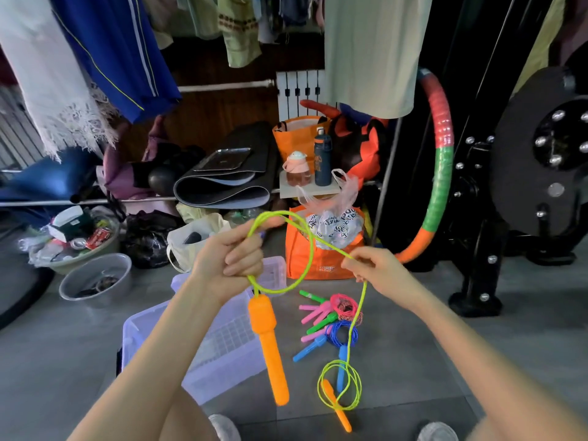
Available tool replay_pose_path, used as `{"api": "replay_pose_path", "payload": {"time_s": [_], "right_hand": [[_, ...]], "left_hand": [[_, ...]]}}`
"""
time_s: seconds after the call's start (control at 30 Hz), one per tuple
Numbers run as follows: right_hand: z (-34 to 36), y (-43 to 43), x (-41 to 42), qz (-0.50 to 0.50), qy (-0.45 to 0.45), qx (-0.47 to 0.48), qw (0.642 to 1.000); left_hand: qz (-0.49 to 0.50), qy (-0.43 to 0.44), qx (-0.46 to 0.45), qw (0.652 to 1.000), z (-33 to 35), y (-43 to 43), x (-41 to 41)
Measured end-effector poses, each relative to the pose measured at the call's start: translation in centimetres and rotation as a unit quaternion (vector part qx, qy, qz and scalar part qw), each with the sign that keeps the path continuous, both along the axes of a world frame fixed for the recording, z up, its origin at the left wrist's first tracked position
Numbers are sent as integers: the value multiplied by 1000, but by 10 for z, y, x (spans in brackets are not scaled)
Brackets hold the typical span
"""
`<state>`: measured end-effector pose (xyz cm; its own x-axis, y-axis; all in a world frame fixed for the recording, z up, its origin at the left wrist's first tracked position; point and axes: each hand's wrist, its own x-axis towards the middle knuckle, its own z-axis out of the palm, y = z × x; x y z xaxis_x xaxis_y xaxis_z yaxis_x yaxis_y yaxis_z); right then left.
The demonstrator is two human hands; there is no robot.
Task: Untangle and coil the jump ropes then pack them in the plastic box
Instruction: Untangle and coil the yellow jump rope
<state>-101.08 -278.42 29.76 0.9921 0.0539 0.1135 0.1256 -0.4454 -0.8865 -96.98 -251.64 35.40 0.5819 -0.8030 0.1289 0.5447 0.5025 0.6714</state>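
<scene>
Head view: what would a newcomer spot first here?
The yellow-green jump rope looped in mid-air at centre, gripped by the left hand and pinched by the right hand, its orange handle dangling below the left. Bright coiled ropes lie on the floor right of the plastic box.

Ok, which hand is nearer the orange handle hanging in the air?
Left. The left hand grips the green rope just above the hanging orange handle; the right hand pinches the rope farther along, off to the handle's right.
</scene>
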Motion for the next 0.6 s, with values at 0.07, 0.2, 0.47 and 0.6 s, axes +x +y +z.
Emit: {"api": "replay_pose_path", "payload": {"time_s": [0.07, 0.2, 0.47, 0.6], "right_hand": [[-31, -8, -3, -55, 46, 47, 996], [-77, -20, -9, -178, 95, 101, 974], [30, 17, 2, -203, -96, 169, 960], [105, 35, -8, -166, -254, 176, 936]], "left_hand": [[80, -12, 56, 995, 4, 8, 3], [192, -54, 180, 963, 14, 10, -2], [268, -112, 333, 897, 3, 2, 2], [291, -77, 333, 893, -6, -1, 4]]}}
